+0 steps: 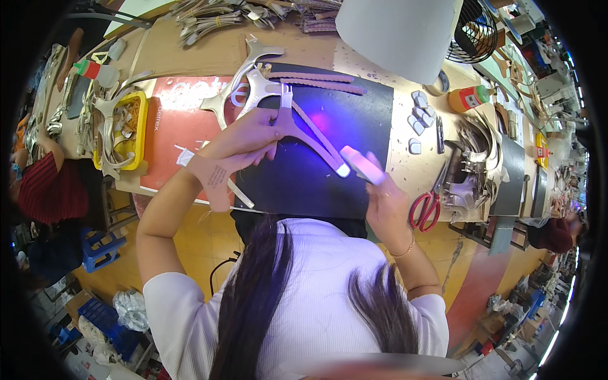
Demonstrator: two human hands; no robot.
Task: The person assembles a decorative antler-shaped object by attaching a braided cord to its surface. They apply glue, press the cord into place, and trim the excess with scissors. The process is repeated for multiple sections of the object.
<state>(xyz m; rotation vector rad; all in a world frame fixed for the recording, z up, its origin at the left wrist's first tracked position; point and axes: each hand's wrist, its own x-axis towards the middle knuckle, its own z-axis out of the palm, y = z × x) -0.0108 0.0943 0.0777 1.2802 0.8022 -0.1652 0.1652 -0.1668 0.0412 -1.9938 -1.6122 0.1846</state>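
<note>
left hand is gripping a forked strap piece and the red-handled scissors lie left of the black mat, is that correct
Wrong side: the head view shows the red-handled scissors lying right of the black mat. The left hand does grip a forked strap piece.

A violet-blue glow with a pinkish-red core colours the black mat [272, 193], standing out in an otherwise bright scene, and a faint purple cast tints the white shirt [323, 272]. White glare washes over part of the red sheet [168, 139], while the dark hair [253, 304] shows little detail. The right hand [387, 206] and the pale block [364, 166] in it look soft, slightly smeared. A blurred, out-of-focus strip [373, 366] crosses the bottom edge. Fisheye distortion bends and squeezes the surroundings toward a black rounded border, with a bright line of light [565, 307] curving at lower right
</note>
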